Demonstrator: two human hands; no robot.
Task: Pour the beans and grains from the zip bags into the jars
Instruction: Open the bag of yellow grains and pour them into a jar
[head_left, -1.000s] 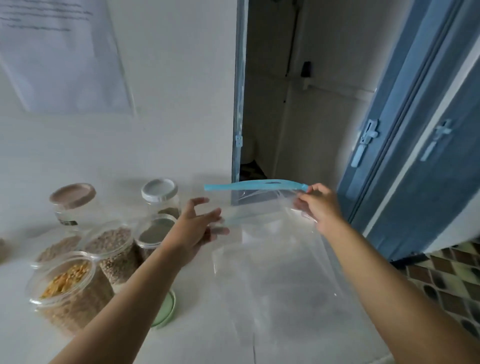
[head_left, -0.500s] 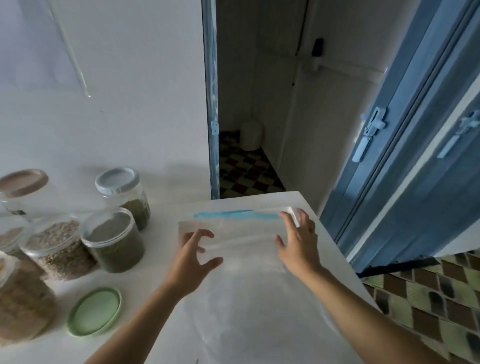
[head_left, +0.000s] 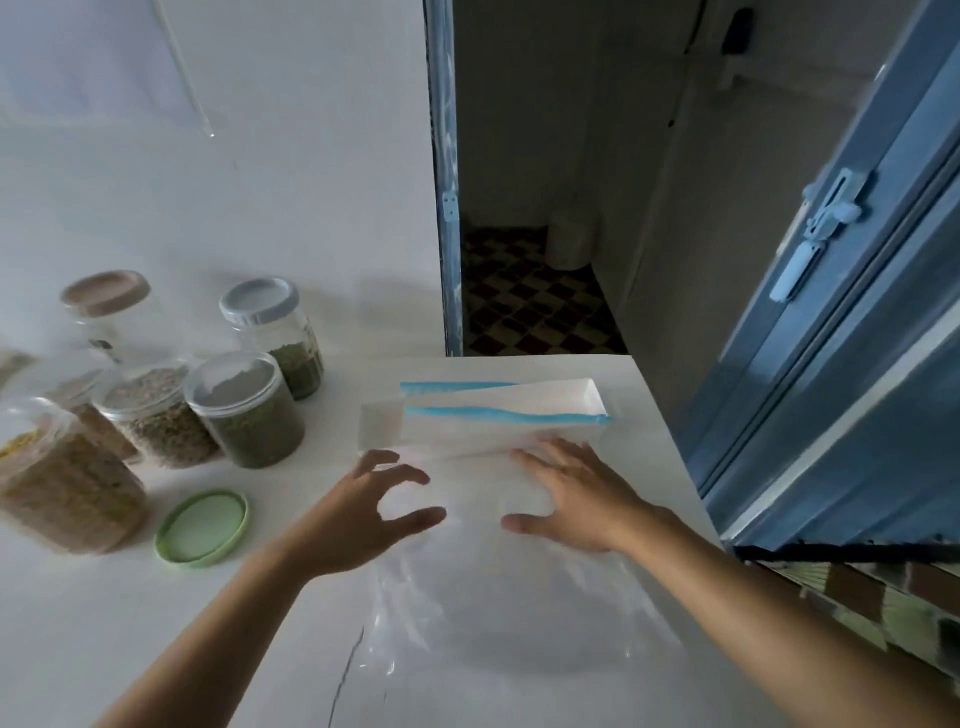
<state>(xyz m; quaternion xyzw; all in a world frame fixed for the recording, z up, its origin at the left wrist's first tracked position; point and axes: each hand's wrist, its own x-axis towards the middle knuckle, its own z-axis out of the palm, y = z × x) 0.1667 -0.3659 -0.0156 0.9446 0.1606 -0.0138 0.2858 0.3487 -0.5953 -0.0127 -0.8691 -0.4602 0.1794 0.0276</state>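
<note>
Head view: empty zip bag flat on the table

The zip bag (head_left: 519, 613) lies flat by the right corner of the table (head_left: 104, 639), to the right of the jars (head_left: 249, 415), with its blue zip strip (head_left: 498, 414) at the far end. The right hand (head_left: 576, 499) rests flat on it, fingers straight. The left hand (head_left: 363, 514) is at its left edge, fingers spread and half curled, gripping nothing. Judgement: thin, limp, slippery film, almost weightless. It is best pinched at the stiffer zip strip.

Head view, downward, near table (head_left: 130, 613)
</note>
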